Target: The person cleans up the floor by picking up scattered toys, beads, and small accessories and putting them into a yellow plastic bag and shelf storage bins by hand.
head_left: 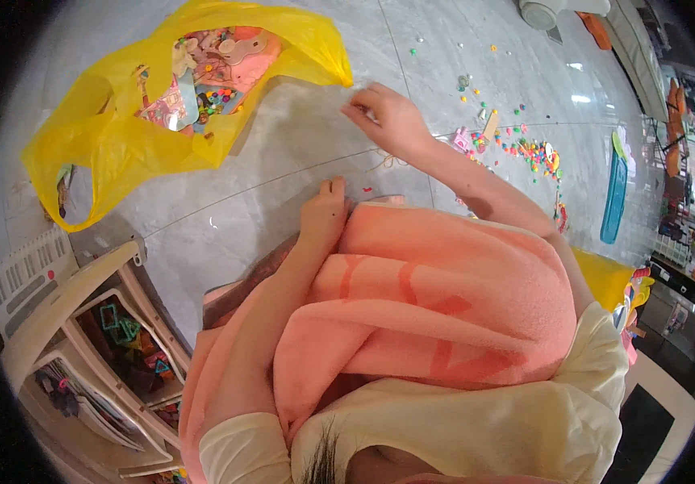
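Note:
My right hand [388, 119] is held over the grey floor, just right of the pointed tip of a yellow plastic bag [307, 44]. Its fingers are curled toward the thumb, and anything in them is too small or hidden to name. My left hand [323, 214] is beside my knee at the edge of a pink towel [444, 298], its fingers bent in and pressed together. Whatever it may hold is out of sight. Through the bag's opening show pink toy pieces [242, 60] and several coloured beads [217, 98].
Coloured beads [541, 157] lie scattered on the floor to the right, with a small pink toy [462, 141] among them. Beyond is a long teal tray [615, 189]. At lower left stands a shelf unit [73, 323] with toy bins. A yellow object [605, 278] is right of me.

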`<state>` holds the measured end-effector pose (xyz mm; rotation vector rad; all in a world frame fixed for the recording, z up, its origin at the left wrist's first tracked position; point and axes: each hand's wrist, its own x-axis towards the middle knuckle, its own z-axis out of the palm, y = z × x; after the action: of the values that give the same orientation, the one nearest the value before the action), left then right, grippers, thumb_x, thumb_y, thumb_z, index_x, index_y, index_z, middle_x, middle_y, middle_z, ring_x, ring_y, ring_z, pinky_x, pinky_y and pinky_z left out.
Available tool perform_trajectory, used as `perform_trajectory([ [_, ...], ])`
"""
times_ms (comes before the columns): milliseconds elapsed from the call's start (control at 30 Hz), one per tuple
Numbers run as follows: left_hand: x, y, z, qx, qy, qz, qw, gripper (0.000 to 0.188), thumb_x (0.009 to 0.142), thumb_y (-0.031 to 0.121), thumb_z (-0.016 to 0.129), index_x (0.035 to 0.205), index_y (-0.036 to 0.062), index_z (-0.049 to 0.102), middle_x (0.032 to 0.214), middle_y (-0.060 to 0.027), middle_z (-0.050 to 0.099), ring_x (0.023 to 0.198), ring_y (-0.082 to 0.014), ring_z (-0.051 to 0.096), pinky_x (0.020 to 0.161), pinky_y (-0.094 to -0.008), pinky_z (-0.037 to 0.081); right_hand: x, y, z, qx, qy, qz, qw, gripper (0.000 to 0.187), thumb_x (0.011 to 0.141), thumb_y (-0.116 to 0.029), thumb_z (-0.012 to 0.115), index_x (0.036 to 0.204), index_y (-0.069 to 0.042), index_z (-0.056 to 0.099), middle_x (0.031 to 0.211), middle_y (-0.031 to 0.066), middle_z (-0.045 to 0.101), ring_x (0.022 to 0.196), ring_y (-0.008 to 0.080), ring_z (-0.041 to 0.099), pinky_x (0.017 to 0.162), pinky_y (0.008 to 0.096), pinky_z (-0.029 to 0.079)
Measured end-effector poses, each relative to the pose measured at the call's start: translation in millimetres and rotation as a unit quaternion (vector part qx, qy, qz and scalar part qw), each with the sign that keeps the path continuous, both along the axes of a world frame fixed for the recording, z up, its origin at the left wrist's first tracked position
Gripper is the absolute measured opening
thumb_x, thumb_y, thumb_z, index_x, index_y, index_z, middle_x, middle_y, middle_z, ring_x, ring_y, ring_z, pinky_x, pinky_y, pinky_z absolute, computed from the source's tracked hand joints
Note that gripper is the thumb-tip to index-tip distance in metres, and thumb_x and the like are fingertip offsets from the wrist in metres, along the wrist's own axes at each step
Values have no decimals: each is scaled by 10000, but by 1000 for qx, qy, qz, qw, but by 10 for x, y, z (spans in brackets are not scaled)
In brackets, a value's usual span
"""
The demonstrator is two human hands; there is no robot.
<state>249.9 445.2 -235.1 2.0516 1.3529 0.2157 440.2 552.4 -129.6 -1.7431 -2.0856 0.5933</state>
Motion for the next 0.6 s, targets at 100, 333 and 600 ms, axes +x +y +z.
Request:
perform_trajectory([
  [100,-32,55,-126,12,14,-31,999,261,902,240,650,1098,95,554,1030,-145,640,801,-366,673,671,-473,540,512,-436,-529,-47,-41,-89,994,543,849,-477,704,1221,-99,585,1251,204,526,1050,394,598,855,455,528],
  [333,-94,183,6,16,-25,-16,999,199,924,253,620,998,87,539,930,-135,640,802,-350,667,652,-469,526,777,-749,-1050,59,-142,53,987,737,812,-541,703,1371,-113,483,1302,156,478,1156,335,515,850,422,546],
  [600,-538,1199,896,243,-174,234,925,160,933,182,642,1048,72,646,888,-88,679,737,-221,641,658,-355,496,1054,-455,-1257,91,-160,268,946,267,926,-353,616,1024,-116,541,980,66,563,830,238,647,578,376,549],
])
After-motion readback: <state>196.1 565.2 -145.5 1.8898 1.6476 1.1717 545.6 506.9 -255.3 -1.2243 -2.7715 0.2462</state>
